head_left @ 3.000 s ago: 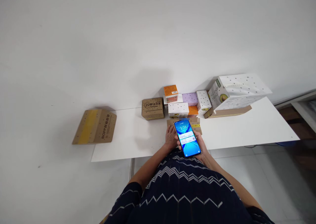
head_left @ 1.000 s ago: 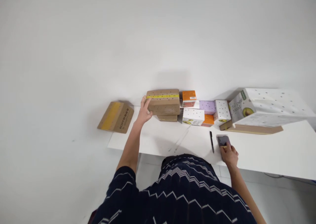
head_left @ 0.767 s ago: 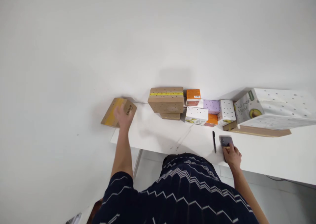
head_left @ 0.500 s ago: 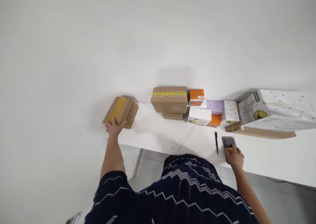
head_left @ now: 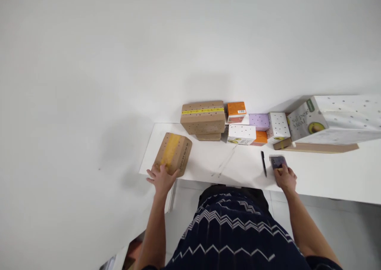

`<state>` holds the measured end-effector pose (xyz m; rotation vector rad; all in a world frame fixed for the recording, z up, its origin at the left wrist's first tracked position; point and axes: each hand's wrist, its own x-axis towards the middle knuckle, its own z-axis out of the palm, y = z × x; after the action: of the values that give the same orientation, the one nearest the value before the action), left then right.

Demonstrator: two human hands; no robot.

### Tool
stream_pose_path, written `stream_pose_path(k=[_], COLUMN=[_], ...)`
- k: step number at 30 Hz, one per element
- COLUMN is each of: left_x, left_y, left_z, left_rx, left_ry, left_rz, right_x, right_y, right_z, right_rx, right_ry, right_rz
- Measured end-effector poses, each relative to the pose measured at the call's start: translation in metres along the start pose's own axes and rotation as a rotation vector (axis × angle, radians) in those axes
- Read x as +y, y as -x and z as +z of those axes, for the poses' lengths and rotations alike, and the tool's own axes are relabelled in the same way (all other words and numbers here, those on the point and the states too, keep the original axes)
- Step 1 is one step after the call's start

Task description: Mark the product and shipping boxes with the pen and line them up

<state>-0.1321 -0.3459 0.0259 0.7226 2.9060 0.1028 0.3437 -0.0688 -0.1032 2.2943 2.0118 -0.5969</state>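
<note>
A brown cardboard box (head_left: 170,149) with a wide yellow tape strip and dark print lies on the left end of the white table (head_left: 151,143). My left hand (head_left: 162,179) rests at its near edge, fingers spread, thumb by the right corner and a fingertip on the tape. At the table's front edge on the right, my right hand (head_left: 285,178) has its fingers closed on a dark smartphone (head_left: 276,161). A small yellowish patch shows by the fingertips. Just left of the phone lies a black pen (head_left: 263,163).
Against the wall stand a taped brown carton (head_left: 203,121), orange boxes (head_left: 236,110), a white avocado box (head_left: 241,132), a purple box (head_left: 258,121) and another white box (head_left: 278,125). A large white "Super Meal" carton (head_left: 342,119) fills the right.
The taped cardboard box has come right and nearer to me, along with my left hand, whose fingers are now more spread. My right hand stays at the phone. The camera view has shifted slightly.
</note>
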Motion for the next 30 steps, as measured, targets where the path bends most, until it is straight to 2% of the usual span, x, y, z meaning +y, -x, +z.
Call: stream_pose_path(k=[3,7,11,15,19,23,24,27,30], left_x=[-0.005,-0.014,-0.016,-0.002,0.041,0.109,0.126,0.171,0.198], left_y=[-0.006,-0.011,0.013,0.05,0.077,0.091,0.092,0.095,0.1], left_z=[-0.004,-0.002,0.004,0.013,0.021,0.027,0.028,0.032,0.036], left_rx=[-0.076,-0.026,0.005,-0.046,-0.174,-0.312,-0.328,-0.342,-0.327], left_ry=[0.056,0.045,-0.008,0.013,0.09,0.167,0.181,0.178,0.156], left_rz=[0.063,0.241,0.412,0.596,0.799,1.003,1.056,1.141,1.138], right_x=[-0.001,0.0,0.0,0.001,0.004,0.003,0.001,-0.005,-0.012], right_y=[-0.001,-0.001,-0.001,-0.002,-0.005,-0.007,-0.007,-0.004,0.003], right_z=[-0.002,-0.005,-0.006,-0.004,-0.01,-0.03,-0.035,-0.048,-0.052], right_rx=[0.009,0.001,0.014,0.016,-0.011,0.102,0.096,-0.098,-0.302], right_ry=[-0.007,0.002,0.007,-0.007,-0.059,-0.17,-0.238,-0.513,-0.734], right_rz=[-0.012,-0.013,-0.018,0.001,0.008,-0.068,-0.096,-0.139,-0.172])
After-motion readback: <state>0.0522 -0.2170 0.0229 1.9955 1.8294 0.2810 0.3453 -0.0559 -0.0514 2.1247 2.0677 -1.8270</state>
